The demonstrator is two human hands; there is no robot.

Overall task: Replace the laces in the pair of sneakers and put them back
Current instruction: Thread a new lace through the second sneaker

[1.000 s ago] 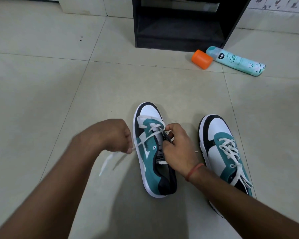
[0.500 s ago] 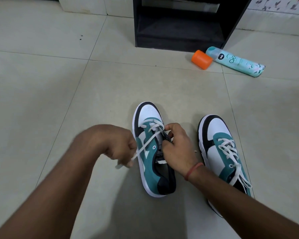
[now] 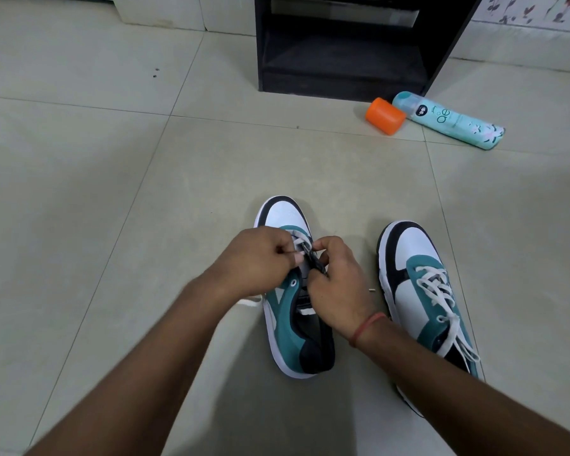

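Both hands work at the front eyelets of the left sneaker (image 3: 290, 320) — the left hand (image 3: 260, 261) has its fingers curled, pinching the white lace (image 3: 298, 242), and the right hand (image 3: 338, 281) grips the dark tongue (image 3: 313, 263) between thumb and curled fingers. A loose lace end (image 3: 252, 302) trails on the floor (image 3: 112, 192) beside the shoe's left edge. The right sneaker (image 3: 418, 291), fully laced, stands just beside, apart from the first by a narrow strip of tile. Well ahead lie an orange cap (image 3: 385, 116) and a teal spray can (image 3: 448, 120), touching, near the black cabinet (image 3: 343, 54) — bare tiles spread wide to the left.
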